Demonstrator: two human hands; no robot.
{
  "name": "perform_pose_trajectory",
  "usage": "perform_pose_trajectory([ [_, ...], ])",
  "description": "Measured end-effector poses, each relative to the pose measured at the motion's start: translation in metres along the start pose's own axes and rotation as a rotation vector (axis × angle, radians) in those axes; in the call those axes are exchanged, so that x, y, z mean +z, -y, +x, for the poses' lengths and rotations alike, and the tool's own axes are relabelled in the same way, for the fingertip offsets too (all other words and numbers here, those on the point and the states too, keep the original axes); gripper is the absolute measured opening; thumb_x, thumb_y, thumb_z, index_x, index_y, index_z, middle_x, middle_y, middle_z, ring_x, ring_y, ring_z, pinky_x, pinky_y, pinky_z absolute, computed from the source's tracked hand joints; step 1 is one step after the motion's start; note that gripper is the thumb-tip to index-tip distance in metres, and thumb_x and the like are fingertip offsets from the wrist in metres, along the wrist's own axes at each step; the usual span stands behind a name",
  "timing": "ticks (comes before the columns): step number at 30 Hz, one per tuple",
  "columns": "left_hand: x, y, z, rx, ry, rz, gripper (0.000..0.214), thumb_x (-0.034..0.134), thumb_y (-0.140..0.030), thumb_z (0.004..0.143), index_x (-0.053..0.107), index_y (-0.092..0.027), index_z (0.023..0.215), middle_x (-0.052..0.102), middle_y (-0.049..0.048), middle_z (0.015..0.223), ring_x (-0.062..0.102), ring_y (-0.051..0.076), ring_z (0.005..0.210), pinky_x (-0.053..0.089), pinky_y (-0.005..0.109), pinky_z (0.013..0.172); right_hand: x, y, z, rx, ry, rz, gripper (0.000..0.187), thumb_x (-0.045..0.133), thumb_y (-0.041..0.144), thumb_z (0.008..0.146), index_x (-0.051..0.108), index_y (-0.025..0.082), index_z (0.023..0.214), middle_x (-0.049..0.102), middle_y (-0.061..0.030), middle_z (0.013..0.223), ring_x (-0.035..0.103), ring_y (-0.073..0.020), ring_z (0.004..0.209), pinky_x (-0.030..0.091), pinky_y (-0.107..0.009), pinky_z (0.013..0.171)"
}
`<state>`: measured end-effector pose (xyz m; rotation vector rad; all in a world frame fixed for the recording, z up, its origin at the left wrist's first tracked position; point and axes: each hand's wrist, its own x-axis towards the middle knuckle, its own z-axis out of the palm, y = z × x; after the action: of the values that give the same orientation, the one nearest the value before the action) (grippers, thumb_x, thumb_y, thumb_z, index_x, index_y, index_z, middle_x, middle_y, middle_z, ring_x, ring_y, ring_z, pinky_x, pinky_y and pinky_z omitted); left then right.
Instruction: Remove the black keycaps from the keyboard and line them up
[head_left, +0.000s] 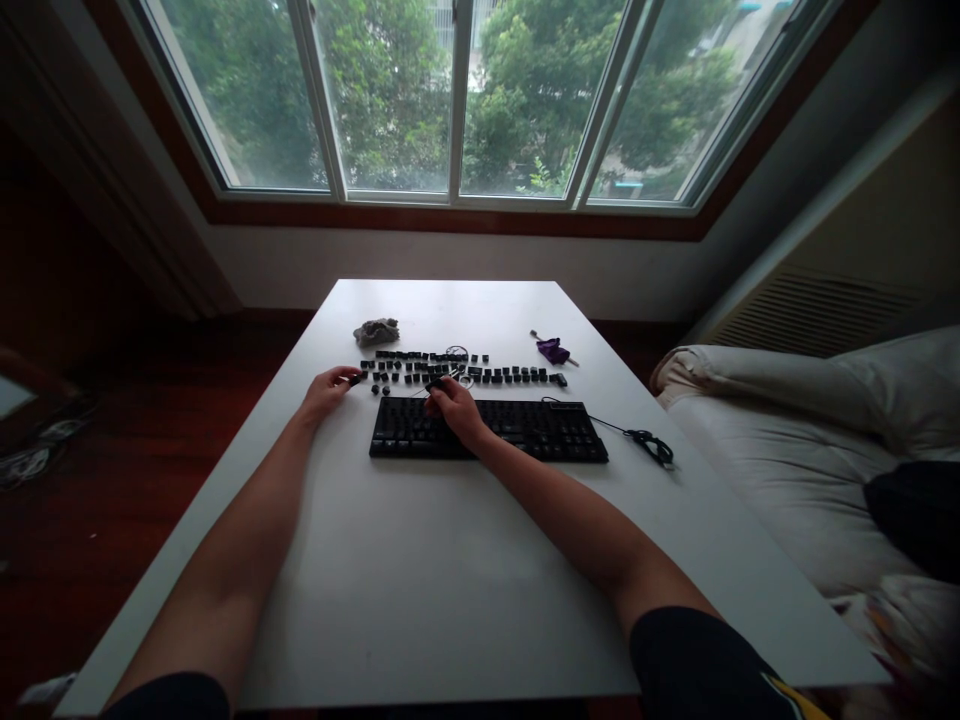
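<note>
A black keyboard [525, 428] lies across the white table, many of its keys in place. Above its left half is my right hand [454, 410], closed around a small black tool [435, 384] with thin wire, which looks like a keycap puller. Behind the keyboard, loose black keycaps [517, 376] stand in rough rows. At the left end of those rows my left hand [328, 392] pinches a dark keycap [355, 380] between thumb and fingers, close to the table top.
A crumpled grey cloth [376, 332] lies at the back left of the table [390, 580]. At the back right are a purple cloth [553, 350] and a thin brush-like stick. The coiled keyboard cable [651, 446] rests to the right. A sofa [757, 450] stands beside the table.
</note>
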<state>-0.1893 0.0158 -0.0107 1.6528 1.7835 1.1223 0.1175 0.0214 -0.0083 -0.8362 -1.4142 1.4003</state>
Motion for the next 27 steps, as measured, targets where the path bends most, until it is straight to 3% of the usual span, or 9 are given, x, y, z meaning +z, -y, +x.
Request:
perform_pose_trajectory([
  [3,-0.0001,0.0012,0.0001,-0.014,-0.027,0.046,0.041,0.056,-0.030,0.077,0.072,-0.019,0.113,0.070,0.0036,0.084,0.054,0.014,0.058,0.043,0.028,0.057,-0.0001,0.0000,0.0000,0.004,0.005,-0.004,0.027,0.061,0.046,0.081,0.052,0.022,0.090,0.064,0.0027,0.068,0.060,-0.0138,0.054,0.044,-0.025,0.052],
  [8,0.0029,0.0047,0.0020,0.140,-0.127,0.289,0.032,0.053,-0.021,0.075,0.073,-0.022,0.100,0.066,0.0051,0.104,0.060,0.016,0.076,0.049,0.031,0.079,-0.0002,-0.0007,0.0001,0.010,0.001,-0.006,0.028,0.061,0.047,0.081,0.052,0.022,0.091,0.065,0.0026,0.069,0.061,-0.0140,0.054,0.045,-0.025,0.052],
  [12,0.0073,0.0050,0.0018,0.170,-0.127,0.439,0.028,0.054,-0.019,0.077,0.073,-0.024,0.097,0.063,0.0054,0.102,0.060,0.019,0.081,0.048,0.033,0.083,-0.0004,-0.0017,0.0003,0.013,0.006,0.001,0.027,0.061,0.045,0.081,0.053,0.022,0.092,0.065,0.0027,0.068,0.061,-0.0141,0.054,0.045,-0.025,0.052],
  [27,0.0060,-0.0004,-0.0005,0.132,-0.040,0.351,0.024,0.057,-0.027,0.077,0.072,-0.023,0.095,0.066,0.0036,0.101,0.061,0.018,0.080,0.048,0.031,0.081,-0.0007,-0.0032,0.0010,0.016,0.003,0.007,0.028,0.062,0.045,0.080,0.053,0.022,0.094,0.065,0.0028,0.067,0.061,-0.0146,0.054,0.045,-0.025,0.052],
])
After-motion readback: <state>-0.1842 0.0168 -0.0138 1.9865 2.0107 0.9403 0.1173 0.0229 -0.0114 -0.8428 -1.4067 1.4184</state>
